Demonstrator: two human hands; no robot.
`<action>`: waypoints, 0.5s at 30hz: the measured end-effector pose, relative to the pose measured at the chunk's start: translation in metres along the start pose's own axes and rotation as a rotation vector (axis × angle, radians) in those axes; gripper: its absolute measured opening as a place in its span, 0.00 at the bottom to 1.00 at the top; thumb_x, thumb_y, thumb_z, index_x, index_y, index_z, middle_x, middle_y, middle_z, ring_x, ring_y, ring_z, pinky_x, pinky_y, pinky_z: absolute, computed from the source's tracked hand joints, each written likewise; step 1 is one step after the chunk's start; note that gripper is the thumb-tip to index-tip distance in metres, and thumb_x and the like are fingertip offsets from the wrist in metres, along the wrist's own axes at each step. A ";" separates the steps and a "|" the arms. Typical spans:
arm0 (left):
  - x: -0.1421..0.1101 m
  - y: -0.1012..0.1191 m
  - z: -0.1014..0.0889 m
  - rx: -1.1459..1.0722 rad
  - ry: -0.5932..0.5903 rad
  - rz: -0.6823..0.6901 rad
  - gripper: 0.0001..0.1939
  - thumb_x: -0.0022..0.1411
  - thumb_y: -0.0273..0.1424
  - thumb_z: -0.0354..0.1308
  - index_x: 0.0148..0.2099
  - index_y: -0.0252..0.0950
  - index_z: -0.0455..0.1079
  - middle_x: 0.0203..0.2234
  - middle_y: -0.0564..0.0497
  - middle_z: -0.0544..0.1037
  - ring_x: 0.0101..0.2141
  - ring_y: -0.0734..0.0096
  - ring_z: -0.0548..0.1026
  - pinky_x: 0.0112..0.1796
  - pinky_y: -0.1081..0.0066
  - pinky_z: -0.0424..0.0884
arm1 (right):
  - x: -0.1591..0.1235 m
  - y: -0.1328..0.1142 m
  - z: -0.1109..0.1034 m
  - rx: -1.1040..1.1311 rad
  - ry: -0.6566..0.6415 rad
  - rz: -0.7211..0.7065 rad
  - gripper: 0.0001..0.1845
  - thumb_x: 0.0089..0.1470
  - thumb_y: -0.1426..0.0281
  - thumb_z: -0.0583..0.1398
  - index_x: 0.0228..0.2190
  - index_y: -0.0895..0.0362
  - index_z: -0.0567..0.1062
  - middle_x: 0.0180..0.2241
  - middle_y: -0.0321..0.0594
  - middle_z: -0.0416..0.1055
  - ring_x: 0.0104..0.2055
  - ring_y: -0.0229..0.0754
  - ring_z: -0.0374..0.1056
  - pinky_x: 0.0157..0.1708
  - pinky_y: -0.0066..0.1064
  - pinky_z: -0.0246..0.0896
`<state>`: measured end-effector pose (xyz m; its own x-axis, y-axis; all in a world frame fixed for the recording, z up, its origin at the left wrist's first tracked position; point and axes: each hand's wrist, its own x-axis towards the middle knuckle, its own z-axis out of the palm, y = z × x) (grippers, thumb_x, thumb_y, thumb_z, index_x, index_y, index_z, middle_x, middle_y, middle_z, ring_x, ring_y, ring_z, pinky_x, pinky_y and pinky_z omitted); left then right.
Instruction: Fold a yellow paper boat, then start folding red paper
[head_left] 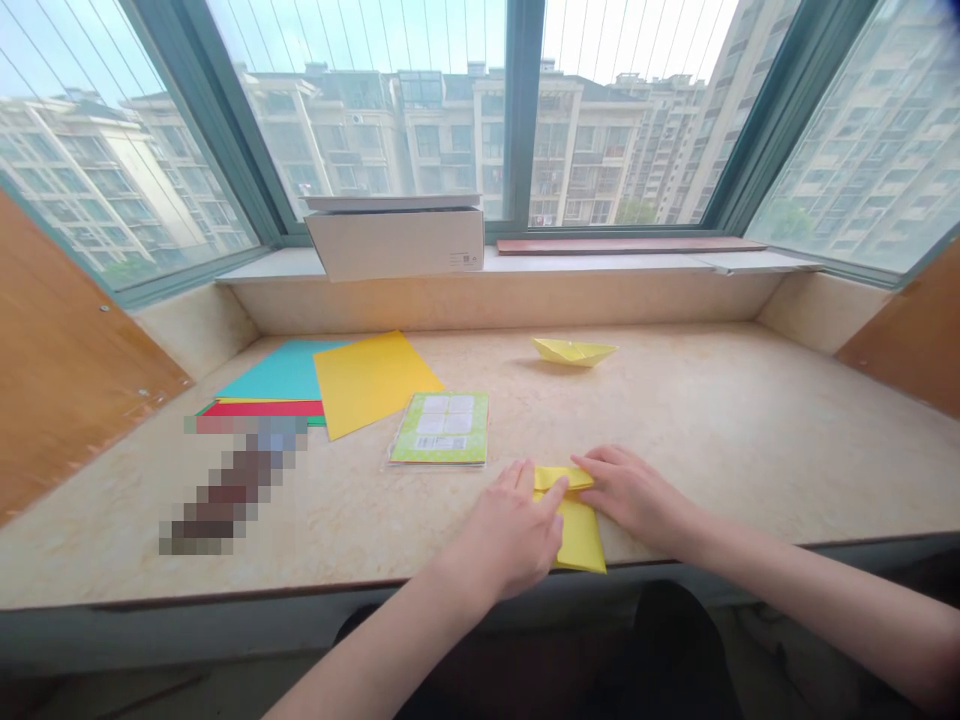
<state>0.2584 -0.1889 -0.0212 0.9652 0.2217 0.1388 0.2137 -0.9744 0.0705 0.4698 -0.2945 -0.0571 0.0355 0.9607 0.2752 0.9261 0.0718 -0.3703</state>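
Because both hands are on it, the folded yellow paper (579,540) lies beneath and between the fingers, its long axis running toward the window (375,120) and its near end at the front edge of the counter (720,420). Fingers of the left hand (517,525) sit narrow around the left end of the folded band (577,478), thumb on top; those of the right hand (637,495) hold its right end, so neither is clearly nearer. How firmly they press, I cannot tell. The left hand hides some of the paper's left side. Just beyond it lies a green packet (442,430), with an orange-yellow sheet (379,385) farther left; a yellow paper boat (574,353) rests well past the band.
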 end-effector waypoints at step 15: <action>-0.003 0.002 0.024 -0.144 0.070 -0.058 0.25 0.74 0.39 0.47 0.68 0.34 0.61 0.66 0.36 0.65 0.68 0.51 0.59 0.66 0.50 0.57 | 0.013 0.006 -0.013 -0.210 -0.012 -0.254 0.09 0.65 0.73 0.59 0.37 0.56 0.81 0.29 0.40 0.72 0.35 0.44 0.66 0.38 0.37 0.61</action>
<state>0.2594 -0.1928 -0.0455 0.9381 0.2839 0.1983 0.2397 -0.9456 0.2201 0.4808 -0.2854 -0.0440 -0.2096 0.9225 0.3241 0.9622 0.2536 -0.0995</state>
